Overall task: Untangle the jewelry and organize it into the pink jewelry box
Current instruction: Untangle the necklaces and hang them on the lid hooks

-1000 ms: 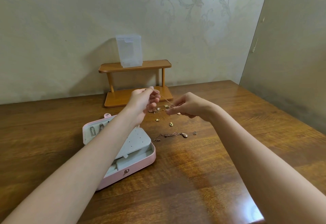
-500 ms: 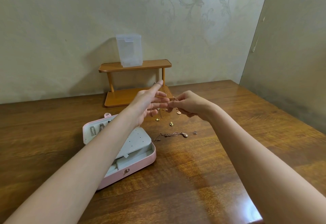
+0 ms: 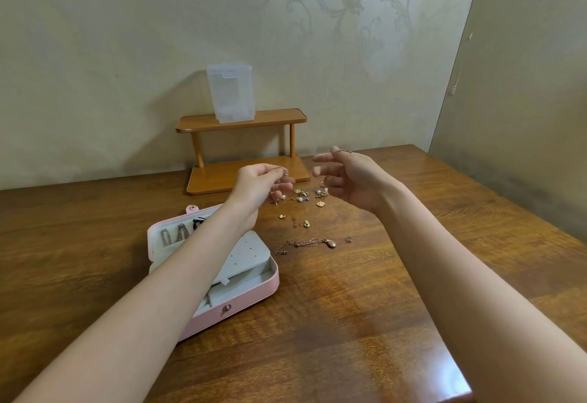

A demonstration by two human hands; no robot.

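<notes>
L hand [image 3: 260,185] fingers curled, pinching; R hand [image 3: 352,180] fingers loosely spread.

Both hands raised over scattered earrings [image 3: 301,194] on tabletop [image 3: 349,291]; left hand [image 3: 259,185] pinching small piece; right hand [image 3: 351,177] fingers loosely spread; pink jewelry box [image 3: 254,291] open near-left.

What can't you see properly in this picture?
- Head view: whatever the left hand pinches is too small to name.
- The left forearm covers part of the pink jewelry box.
- The scattered earrings are too tiny to count or pair.
- The right hand has blurred fingertips.
</notes>
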